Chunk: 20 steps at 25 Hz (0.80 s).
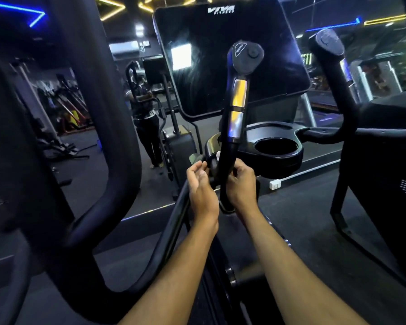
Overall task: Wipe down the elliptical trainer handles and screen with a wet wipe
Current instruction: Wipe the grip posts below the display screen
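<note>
i see both my bare hands low on the elliptical's inner handle [230, 127], below its metal sensor plates. my left hand [201, 186] has loosely curled fingers holding nothing; my right hand [242, 186] curls round the bar. a white scrap, possibly the wet wipe [218, 156], peeks just beside the bar. the dark screen [209, 62] rises behind.

The handle [229, 146] hides most of the white wipe [218, 156].
</note>
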Tool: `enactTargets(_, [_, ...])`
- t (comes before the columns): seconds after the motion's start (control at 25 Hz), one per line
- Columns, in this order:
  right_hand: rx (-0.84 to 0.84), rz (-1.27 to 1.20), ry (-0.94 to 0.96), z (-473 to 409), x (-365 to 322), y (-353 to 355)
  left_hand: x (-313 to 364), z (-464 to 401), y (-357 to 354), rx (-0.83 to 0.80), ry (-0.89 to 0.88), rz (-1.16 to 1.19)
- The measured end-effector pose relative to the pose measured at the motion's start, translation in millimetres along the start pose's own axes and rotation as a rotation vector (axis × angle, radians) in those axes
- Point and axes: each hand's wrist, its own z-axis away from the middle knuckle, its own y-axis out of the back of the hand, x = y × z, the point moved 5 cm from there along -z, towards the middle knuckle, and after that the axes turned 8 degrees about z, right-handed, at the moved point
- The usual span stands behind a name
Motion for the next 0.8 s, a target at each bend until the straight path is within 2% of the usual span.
enactTargets(0.2, [-0.063,-0.356,-0.256,28,-22,11,-2,9,-11,0.029,0.129,0.097])
enactTargets(0.32, [-0.004,-0.555,-0.415,52,-41,23,3,25,-18,0.028,0.215,0.194])
enactTargets(0.44, [0.043,-0.742,-0.482,74,-62,45,23,52,-15,-0.017,0.282,0.268])
enactTargets(0.64, [0.064,-0.691,-0.337,118,-131,68,96,111,6,-0.297,0.268,0.323])
enactTargets(0.8, [0.176,-0.425,-0.236,175,-172,87,147,148,34,-0.511,0.117,0.167])
